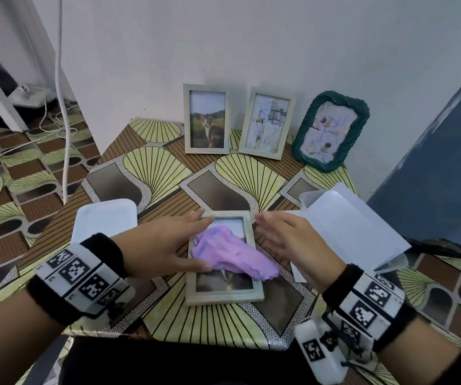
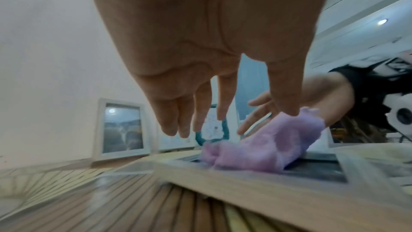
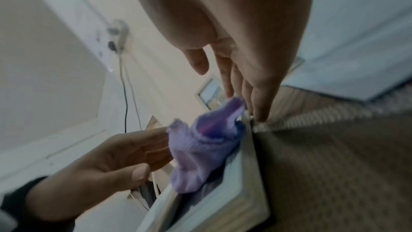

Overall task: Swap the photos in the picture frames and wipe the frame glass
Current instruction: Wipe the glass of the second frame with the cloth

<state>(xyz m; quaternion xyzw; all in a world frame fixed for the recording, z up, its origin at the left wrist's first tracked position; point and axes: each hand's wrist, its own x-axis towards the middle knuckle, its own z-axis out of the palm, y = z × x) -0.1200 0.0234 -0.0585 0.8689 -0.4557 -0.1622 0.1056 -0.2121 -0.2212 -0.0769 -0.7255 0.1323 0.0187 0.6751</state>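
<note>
I judge I am at the wiping step: the frame (image 1: 225,294) lies flat, glass up, on the patterned table (image 1: 151,165) right in front of me, and the purple cloth (image 1: 232,255) sits crumpled across the middle of its glass.

My left hand (image 1: 165,245) reaches in from the left with fingers nearly straight along the frame's upper left corner; the thumb tip (image 1: 200,264) looks to touch the cloth's near-left edge, but nothing is pinched, so I call that hand released. My right hand (image 1: 293,243) hovers just beside the frame's right edge, fingers straight and loose, grasping nothing; in the right wrist view its fingertips (image 3: 259,112) come down next to the frame's corner and the cloth's tip.

Next, as I judge it, 1 hand must steady the frame while the other gathers the cloth and rubs it over the glass, including the lower part it does not yet cover.

Counting: 4 frames in all, 1 lying flat and 3 leaning against the wall: the cat frame (image 1: 207,119), a pale frame (image 1: 266,126) and a green twisted frame (image 1: 330,132). 1 cloth. 1 white lid (image 1: 104,220) to the left, 1 clear box (image 1: 348,229) to the right.
</note>
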